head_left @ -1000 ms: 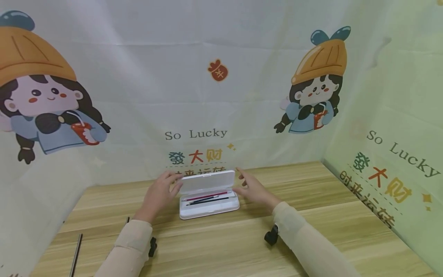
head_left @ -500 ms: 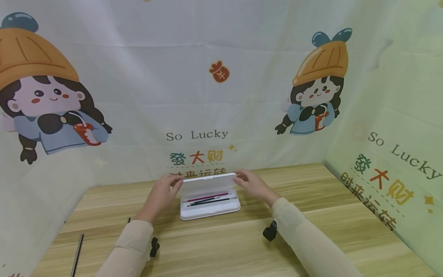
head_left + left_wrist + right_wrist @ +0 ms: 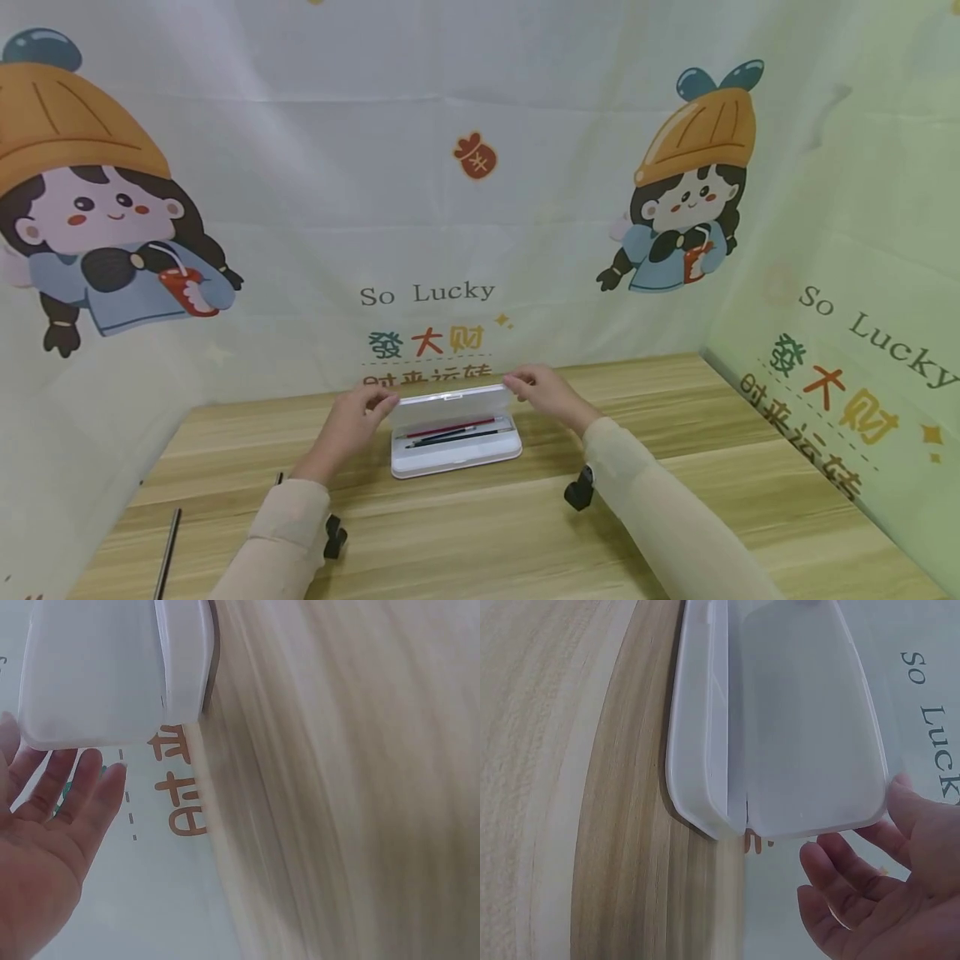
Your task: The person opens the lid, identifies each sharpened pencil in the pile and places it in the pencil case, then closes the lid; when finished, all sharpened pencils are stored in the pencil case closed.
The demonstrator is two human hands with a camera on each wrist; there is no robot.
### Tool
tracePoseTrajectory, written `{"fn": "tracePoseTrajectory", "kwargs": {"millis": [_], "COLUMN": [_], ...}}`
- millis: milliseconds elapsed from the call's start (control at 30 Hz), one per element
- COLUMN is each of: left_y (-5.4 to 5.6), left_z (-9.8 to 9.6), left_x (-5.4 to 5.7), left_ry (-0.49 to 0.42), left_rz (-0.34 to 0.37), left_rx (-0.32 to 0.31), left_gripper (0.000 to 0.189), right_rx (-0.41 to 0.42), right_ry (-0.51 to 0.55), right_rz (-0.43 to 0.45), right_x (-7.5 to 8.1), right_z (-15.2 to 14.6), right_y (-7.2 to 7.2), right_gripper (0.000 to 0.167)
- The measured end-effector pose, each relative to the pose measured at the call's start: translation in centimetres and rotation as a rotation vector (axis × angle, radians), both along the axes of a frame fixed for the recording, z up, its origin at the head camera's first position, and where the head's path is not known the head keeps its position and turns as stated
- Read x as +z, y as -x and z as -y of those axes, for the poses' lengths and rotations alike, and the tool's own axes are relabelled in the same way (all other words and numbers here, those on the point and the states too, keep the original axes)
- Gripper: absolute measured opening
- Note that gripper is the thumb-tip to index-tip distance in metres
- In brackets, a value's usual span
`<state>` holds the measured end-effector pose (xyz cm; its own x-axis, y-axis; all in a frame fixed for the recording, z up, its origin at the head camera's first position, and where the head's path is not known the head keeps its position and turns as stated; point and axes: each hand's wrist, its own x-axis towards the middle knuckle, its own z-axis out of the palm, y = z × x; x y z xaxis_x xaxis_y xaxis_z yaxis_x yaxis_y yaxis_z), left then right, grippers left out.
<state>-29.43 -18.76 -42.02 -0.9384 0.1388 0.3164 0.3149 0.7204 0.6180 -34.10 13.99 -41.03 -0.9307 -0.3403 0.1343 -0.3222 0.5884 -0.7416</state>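
A white pencil case (image 3: pixel 456 460) stands on the wooden table with its lid (image 3: pixel 453 404) raised and leaning forward over the tray. Inside lie a red pencil (image 3: pixel 450 428) and darker slim pens or pencils (image 3: pixel 491 433), side by side. My left hand (image 3: pixel 347 427) pinches the lid's left corner between thumb and fingers. At the right corner, my right hand (image 3: pixel 553 397) does the same. In the right wrist view the thumb (image 3: pixel 906 806) lies on the lid's edge, fingers behind it. The left wrist view shows the lid corner (image 3: pixel 45 739) against the left fingers.
A thin dark metallic rod (image 3: pixel 168 550) lies at the table's left. Another dark tip (image 3: pixel 279 477) shows beside the left sleeve, mostly hidden. A printed cloth (image 3: pixel 420 208) hangs behind the table (image 3: pixel 480 533) and along its sides.
The right hand has closed in on the lid's right corner and grips it. Both hands have tipped the lid forward and lower. The pencil case's tray has stayed in place.
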Motion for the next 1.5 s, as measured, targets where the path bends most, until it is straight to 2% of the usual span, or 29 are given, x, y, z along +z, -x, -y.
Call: {"fn": "tracePoseTrajectory", "kwargs": {"millis": [300,533,833,1000,1200,1500], "left_y": [-0.2,-0.2,-0.1,-0.4,-0.8,-1.0], "left_z": [0.5,0.8,1.6,1.9,1.8,1.5], "left_x": [0.0,0.1,-0.4,-0.4,-0.5,-1.2], "left_ry": [-0.015,-0.009,-0.030,0.021,0.035,0.085], "left_rz": [0.056,0.069,0.172,0.224,0.315,0.366], "left_rx": [-0.032,-0.069,-0.188,-0.198,-0.183,-0.201], "left_gripper": [0.025,0.021,0.017,0.037,0.065,0.084], "right_rx": [0.077,0.126,0.221,0.263,0.290,0.318], "right_ry": [-0.082,-0.084,-0.131,-0.117,-0.166,-0.203], "right_rz": [0.006,0.054,0.089,0.134,0.165,0.203], "right_x": [0.7,0.8,0.5,0.5,0.1,-0.6], "right_z": [-0.3,-0.6,-1.0,-1.1,-1.1,-0.8], "right_y": [0.2,0.2,0.3,0.2,0.0,-0.4], "right_gripper": [0.034,0.028,0.019,0.023,0.043,0.065]}}
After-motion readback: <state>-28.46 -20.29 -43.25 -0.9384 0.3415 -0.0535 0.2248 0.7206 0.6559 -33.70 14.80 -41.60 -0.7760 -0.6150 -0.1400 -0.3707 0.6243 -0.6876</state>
